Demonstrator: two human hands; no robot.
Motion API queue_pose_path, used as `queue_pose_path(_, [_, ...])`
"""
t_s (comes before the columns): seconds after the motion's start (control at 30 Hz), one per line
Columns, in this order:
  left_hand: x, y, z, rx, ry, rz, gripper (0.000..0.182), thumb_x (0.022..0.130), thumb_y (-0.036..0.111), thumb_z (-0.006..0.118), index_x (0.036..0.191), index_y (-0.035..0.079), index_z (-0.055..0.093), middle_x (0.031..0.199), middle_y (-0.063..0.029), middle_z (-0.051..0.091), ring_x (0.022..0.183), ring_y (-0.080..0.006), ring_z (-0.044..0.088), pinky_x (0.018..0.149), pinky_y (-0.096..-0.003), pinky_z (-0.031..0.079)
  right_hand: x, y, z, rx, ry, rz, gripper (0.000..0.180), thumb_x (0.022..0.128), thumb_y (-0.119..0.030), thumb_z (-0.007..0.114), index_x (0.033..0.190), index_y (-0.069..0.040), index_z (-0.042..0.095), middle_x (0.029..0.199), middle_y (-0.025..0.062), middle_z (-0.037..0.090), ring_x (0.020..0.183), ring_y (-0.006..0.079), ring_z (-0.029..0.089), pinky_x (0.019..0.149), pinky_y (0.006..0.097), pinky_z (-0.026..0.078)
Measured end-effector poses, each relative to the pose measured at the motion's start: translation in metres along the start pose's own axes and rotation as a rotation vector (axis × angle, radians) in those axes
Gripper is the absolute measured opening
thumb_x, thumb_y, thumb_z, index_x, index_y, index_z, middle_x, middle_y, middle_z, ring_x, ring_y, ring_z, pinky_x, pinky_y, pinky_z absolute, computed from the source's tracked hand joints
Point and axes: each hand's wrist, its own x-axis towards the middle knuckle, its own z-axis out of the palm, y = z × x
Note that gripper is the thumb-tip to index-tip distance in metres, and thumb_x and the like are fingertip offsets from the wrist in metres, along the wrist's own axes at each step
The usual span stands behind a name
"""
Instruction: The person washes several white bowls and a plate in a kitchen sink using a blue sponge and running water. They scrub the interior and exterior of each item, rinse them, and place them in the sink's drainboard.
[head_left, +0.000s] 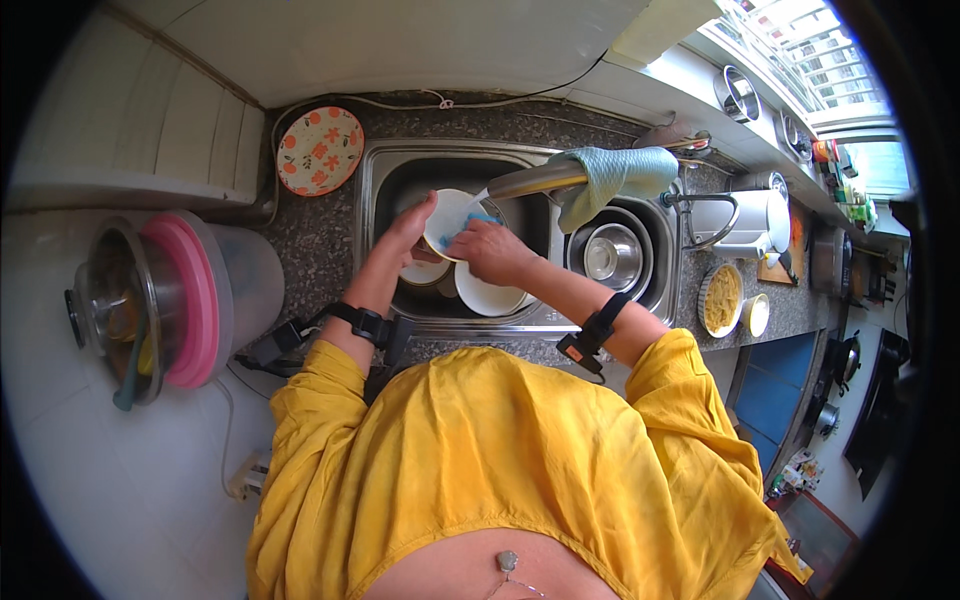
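My left hand (411, 229) grips the rim of a white bowl (444, 211), which is tilted under the faucet (534, 181). A stream of water (478, 198) runs from the spout into it. Inside the bowl, my right hand (491, 250) presses a blue cloth or sponge (480, 219), partly covered by the fingers. Below my hands, a white plate or shallow bowl (487, 292) and another pale dish (424, 273) lie in the left basin of the steel sink (390, 180). A light green cloth (622, 176) drapes over the faucet.
Nested steel bowls (613, 251) fill the right basin. On the counter stand a patterned plate (321, 151), a fluted dish of pale yellow food strips (722, 300), a small cup (755, 315) and a white appliance (739, 223). Stacked tubs, including a pink basin (184, 300), rise at left.
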Motion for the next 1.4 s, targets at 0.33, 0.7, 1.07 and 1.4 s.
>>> queue_pose_path(0.33, [0.004, -0.057, 0.031, -0.250, 0.317, 0.253, 0.061, 0.094, 0.043, 0.059, 0.143, 0.011, 0.042, 0.137, -0.0107, 0.052, 0.123, -0.0228, 0.053, 0.097, -0.0439, 0.047, 0.023, -0.015, 0.027, -0.002, -0.061, 0.173, 0.013, 0.072, -0.010, 0.067, 0.085, -0.010, 0.070, 0.090, 0.0059, 0.069, 0.092, 0.0294, 0.065, 0.079, 0.0414, 0.056])
queue_pose_path(0.7, [-0.002, -0.020, -0.027, -0.034, 0.051, -0.032, 0.061, 0.089, 0.059, 0.055, 0.127, 0.012, 0.058, 0.108, -0.0096, 0.070, 0.091, -0.0230, 0.071, 0.071, -0.0402, 0.062, 0.014, 0.012, 0.012, -0.047, 0.059, -0.172, 0.006, 0.078, -0.014, 0.062, 0.083, -0.016, 0.065, 0.086, 0.0007, 0.066, 0.092, 0.0243, 0.061, 0.082, 0.0410, 0.051])
queue_pose_path(1.07, [0.027, -0.076, 0.027, -0.419, 0.441, 0.430, 0.060, 0.090, 0.036, 0.056, 0.144, 0.020, 0.038, 0.126, -0.0085, 0.055, 0.105, -0.0203, 0.060, 0.073, -0.0338, 0.056, 0.034, -0.002, 0.044, -0.051, 0.188, 0.012, 0.005, 0.074, -0.012, 0.064, 0.073, -0.014, 0.068, 0.077, 0.0010, 0.067, 0.084, 0.0245, 0.062, 0.077, 0.0360, 0.053])
queue_pose_path(1.4, [-0.008, -0.006, -0.035, 0.170, -0.078, -0.180, 0.067, 0.091, 0.053, 0.046, 0.128, -0.003, 0.054, 0.104, -0.0259, 0.069, 0.084, -0.0341, 0.073, 0.075, -0.0390, 0.061, 0.017, 0.034, -0.002, -0.186, 0.037, -0.166, 0.017, 0.074, -0.025, 0.072, 0.088, -0.018, 0.067, 0.094, -0.0072, 0.065, 0.096, 0.0198, 0.058, 0.083, 0.0390, 0.047])
